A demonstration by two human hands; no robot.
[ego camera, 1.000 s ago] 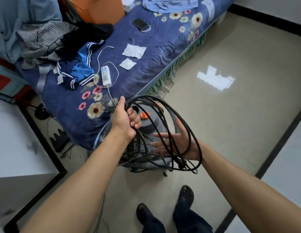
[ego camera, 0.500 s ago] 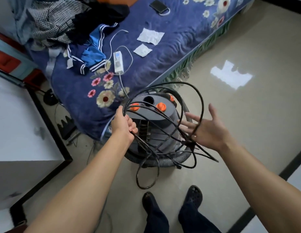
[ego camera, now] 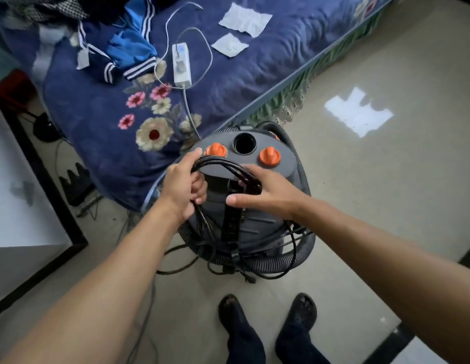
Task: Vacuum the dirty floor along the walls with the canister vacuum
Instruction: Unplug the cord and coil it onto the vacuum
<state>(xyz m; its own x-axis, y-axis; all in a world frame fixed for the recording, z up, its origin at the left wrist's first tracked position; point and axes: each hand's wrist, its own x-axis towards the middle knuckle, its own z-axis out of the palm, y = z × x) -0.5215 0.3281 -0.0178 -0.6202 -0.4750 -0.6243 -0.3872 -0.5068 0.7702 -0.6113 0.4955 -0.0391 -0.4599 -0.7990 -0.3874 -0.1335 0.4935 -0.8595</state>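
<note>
- The canister vacuum [ego camera: 265,224] stands upright on the pale floor [ego camera: 386,193] in the middle of the view. It is at 12 o'clock from the person's two dark shoes [ego camera: 232,311] and close against the corner of the bed.
- Its grey lid carries two orange knobs [ego camera: 216,149], with a round black opening [ego camera: 244,144] between them at the lid's 12 o'clock edge.
- A ribbed grey hose [ego camera: 268,264] curls round the base of the canister from 3 to 7 o'clock.
- A bundle of black cord [ego camera: 223,164] arches over the near edge of the lid. Its loose loops hang down the canister's side and trail on the floor at 6 to 8 o'clock.
- The left hand [ego camera: 185,183], at the vacuum's 9 o'clock, has its fingers clenched round the cord bundle.
- The right hand [ego camera: 268,191], at 3 o'clock, lies over the other end of the arch with the thumb held straight out. I cannot tell whether its fingers close round the cord.
- The bed [ego camera: 254,82], under a blue flowered quilt, fills the view from 10 to 1 o'clock.
- On the quilt lie a white power strip [ego camera: 180,63] with its looped cable, two white tissues [ego camera: 244,19] and a blue striped garment [ego camera: 128,51].
- A bright patch of reflected light [ego camera: 358,112] sits on the floor at 2 o'clock.
- A white cabinet top [ego camera: 18,193] with a black edge lies at 9 o'clock.
</note>
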